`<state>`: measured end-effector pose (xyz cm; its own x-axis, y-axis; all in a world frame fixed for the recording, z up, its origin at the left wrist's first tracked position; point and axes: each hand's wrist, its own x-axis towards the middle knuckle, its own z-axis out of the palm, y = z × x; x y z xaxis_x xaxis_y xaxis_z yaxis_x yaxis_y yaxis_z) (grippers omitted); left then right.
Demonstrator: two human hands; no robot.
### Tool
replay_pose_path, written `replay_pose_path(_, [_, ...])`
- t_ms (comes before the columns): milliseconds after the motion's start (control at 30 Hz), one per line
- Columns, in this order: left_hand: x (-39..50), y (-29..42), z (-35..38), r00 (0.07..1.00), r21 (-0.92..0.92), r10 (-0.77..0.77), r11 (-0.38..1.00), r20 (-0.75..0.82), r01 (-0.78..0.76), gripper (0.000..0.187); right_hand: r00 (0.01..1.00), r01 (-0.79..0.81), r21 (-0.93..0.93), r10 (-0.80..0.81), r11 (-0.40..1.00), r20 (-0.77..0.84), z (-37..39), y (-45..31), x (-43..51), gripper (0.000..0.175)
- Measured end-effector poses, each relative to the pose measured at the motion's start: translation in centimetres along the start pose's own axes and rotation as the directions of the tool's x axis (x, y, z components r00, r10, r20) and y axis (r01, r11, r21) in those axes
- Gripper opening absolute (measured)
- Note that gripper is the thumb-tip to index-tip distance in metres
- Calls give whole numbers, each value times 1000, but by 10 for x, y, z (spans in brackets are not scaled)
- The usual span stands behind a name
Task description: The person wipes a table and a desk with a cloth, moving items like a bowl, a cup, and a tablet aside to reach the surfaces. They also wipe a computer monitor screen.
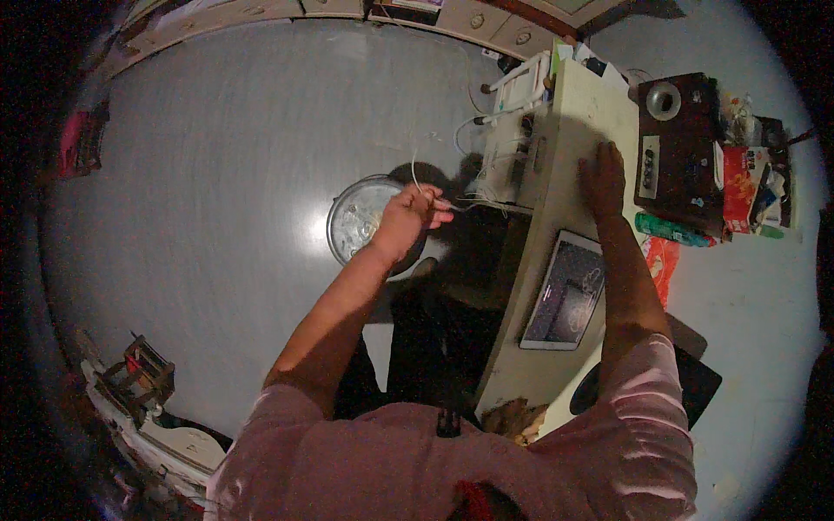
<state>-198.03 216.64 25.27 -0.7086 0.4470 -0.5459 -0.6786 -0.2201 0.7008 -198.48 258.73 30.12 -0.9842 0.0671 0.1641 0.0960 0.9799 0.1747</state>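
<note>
My left hand (pixel 417 211) is closed around a thin white cable (pixel 415 170), above a round metal pot or lid (pixel 357 221) low down near the floor. One end of the cable curves up from the fingers; a pale end points right towards more loose cables. My right hand (pixel 603 176) lies palm down, fingers apart, on the pale desk top (pixel 573 133), in shadow. A white-framed tablet (pixel 563 290) with a lit screen lies on the desk near my right forearm.
A dark speaker-like box (pixel 681 143) stands at the desk's far right, beside a red package (pixel 739 189) and a green tube (pixel 674 228). White cables and a white-framed rack (pixel 521 81) are by the desk's left side. Wooden drawers (pixel 479 23) line the top.
</note>
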Motion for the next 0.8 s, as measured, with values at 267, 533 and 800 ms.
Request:
replay_pose_path(267, [54, 42, 36, 988, -295, 139, 943, -66, -152, 33, 991, -65, 161, 83, 985, -105, 15, 1, -7, 63])
replay_pose_path(533, [108, -49, 59, 998, -428, 27, 902, -62, -51, 36, 991, -92, 140, 105, 986, -82, 11, -1, -5, 67])
replay_pose_path(800, [177, -175, 65, 971, 631, 190, 737, 148, -240, 30, 994, -79, 144, 89, 987, -67, 14, 3, -1, 68])
